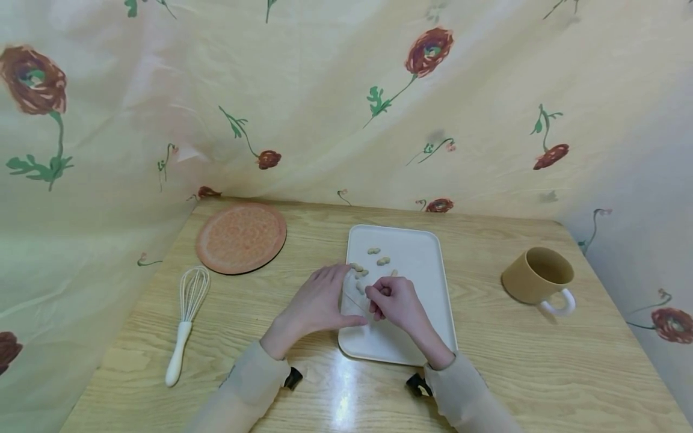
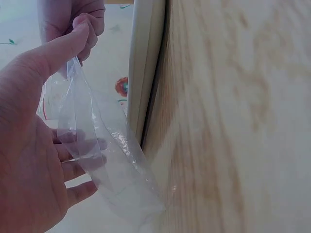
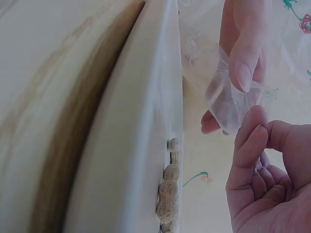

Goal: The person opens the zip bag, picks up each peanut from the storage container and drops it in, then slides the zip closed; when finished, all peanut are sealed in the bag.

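Over the left part of a white tray [image 1: 417, 252], my right hand [image 1: 397, 304] pinches the edge of a clear plastic bag [image 2: 114, 141] between thumb and fingertips. My left hand [image 1: 319, 300] stands at the bag's other side, its thumb apart from the fingers. Through the film those left fingers [image 2: 80, 191] show loosely extended behind the bag. Several unshelled peanuts [image 1: 383, 261] lie on the tray beyond the hands, and the right wrist view has a row of peanuts [image 3: 168, 194] low on the tray. No contents can be made out inside the bag.
A whisk [image 1: 185, 328] lies at the left of the wooden table [image 1: 489, 385], below a round orange patterned mat [image 1: 240, 237]. At the right stands a tan mug [image 1: 533, 276] with a white handle. Floral cloth [image 1: 325, 90] hangs behind the table.
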A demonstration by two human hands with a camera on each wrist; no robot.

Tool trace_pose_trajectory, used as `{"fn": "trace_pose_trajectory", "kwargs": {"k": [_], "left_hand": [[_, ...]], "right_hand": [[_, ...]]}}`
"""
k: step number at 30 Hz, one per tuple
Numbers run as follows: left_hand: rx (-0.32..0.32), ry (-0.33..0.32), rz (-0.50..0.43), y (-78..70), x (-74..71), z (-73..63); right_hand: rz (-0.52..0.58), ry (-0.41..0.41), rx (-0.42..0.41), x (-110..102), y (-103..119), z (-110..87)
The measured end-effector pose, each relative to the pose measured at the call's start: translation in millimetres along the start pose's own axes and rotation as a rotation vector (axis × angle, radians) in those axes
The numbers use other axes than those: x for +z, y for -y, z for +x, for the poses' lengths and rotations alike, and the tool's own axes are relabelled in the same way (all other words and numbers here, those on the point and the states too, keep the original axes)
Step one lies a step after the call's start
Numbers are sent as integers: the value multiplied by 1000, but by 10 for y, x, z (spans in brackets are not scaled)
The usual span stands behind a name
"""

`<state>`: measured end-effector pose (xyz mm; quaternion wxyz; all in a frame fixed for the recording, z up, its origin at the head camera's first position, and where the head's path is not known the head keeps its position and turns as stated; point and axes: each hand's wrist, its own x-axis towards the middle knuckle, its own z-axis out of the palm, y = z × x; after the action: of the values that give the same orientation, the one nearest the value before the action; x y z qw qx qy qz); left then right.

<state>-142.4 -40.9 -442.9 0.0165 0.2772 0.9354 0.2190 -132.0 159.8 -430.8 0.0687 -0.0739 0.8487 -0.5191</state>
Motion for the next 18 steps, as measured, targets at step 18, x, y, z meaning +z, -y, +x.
{"fn": "trace_pose_trajectory", "kwargs": {"k": [18], "left_hand": [[-3, 28, -11, 48, -107, -10]], "right_hand": [[-1, 69, 34, -15, 11, 0]]}}
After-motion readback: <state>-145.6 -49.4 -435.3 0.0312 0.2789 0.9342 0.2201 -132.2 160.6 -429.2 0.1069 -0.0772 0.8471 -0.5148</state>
